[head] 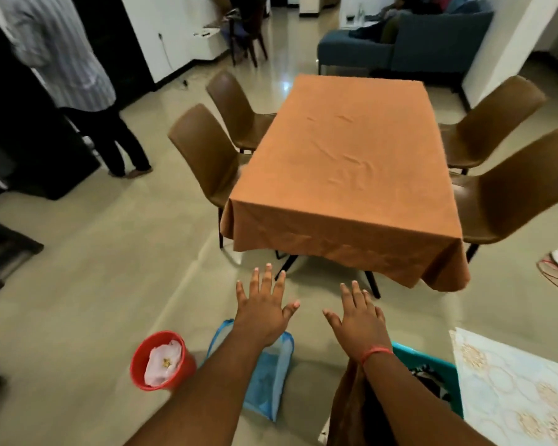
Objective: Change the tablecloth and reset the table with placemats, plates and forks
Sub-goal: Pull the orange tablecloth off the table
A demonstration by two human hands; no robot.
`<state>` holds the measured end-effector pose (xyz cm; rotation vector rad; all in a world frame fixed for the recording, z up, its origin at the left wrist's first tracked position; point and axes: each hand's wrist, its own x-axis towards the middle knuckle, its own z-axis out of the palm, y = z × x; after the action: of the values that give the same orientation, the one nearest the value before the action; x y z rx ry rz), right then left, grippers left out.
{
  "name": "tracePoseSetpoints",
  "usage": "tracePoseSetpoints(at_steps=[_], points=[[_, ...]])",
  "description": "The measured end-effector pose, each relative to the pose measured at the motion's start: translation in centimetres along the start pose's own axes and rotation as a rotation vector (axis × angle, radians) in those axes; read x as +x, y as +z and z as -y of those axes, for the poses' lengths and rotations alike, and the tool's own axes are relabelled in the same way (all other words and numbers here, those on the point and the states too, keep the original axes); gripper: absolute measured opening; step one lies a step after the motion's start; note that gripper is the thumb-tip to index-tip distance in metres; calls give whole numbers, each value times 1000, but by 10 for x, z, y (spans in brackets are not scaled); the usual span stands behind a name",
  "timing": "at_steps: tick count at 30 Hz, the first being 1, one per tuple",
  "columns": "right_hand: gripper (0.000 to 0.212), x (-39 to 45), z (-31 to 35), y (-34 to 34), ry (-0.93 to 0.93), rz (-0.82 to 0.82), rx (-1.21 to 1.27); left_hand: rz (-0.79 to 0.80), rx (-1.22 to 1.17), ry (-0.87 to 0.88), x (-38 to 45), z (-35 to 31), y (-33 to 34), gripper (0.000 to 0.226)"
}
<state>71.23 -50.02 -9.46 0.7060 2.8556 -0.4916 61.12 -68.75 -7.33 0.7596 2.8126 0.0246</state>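
Ahead of the person, across a stretch of pale tiled floor [94, 268], stands the desk [345, 149], fully covered by an orange-brown tablecloth [335, 220] that hangs down over the near edge and droops lowest at the near right corner; a few shallow creases run across its middle. Four brown chairs flank the long edges: two on the left [207, 156] [232, 104] and two on the right [509, 185] [493, 117], all tucked close to the cloth. Short of the near edge, both hands are held out over the floor with palms down and fingers straight and spread, holding nothing and touching nothing: the left hand [263, 309] and, just beside it, the right hand [360, 320], whose wrist carries a red thread band [376, 351]. Below the forearms on the floor sit a red bucket [161, 360] with a pale bag inside, a blue mesh bag [268, 378], and a teal basket [432, 368] partly hidden by the right arm. At the lower right corner of the view lies a pale patterned sheet [516, 387]; what it is I cannot tell. Beyond the desk's far edge a blue sofa [416, 46] stands, and a person in a striped shirt [65, 59] stands far off to the left.
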Motion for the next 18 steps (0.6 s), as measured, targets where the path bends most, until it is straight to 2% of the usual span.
tracePoseSetpoints(at_steps=[4, 9, 12, 16, 18], points=[[74, 32, 23, 5, -31, 26, -19, 55, -11, -36, 11, 36, 6, 79], [75, 81, 51, 23, 45, 55, -5, 83, -4, -24, 53, 102, 11, 111], [75, 119, 66, 23, 132, 65, 33, 52, -21, -45, 92, 139, 7, 117], [76, 149, 71, 16, 216, 67, 52, 49, -50, -49, 140, 165, -12, 113], [76, 164, 61, 7, 255, 62, 51, 39, -91, -61, 169, 164, -23, 95]])
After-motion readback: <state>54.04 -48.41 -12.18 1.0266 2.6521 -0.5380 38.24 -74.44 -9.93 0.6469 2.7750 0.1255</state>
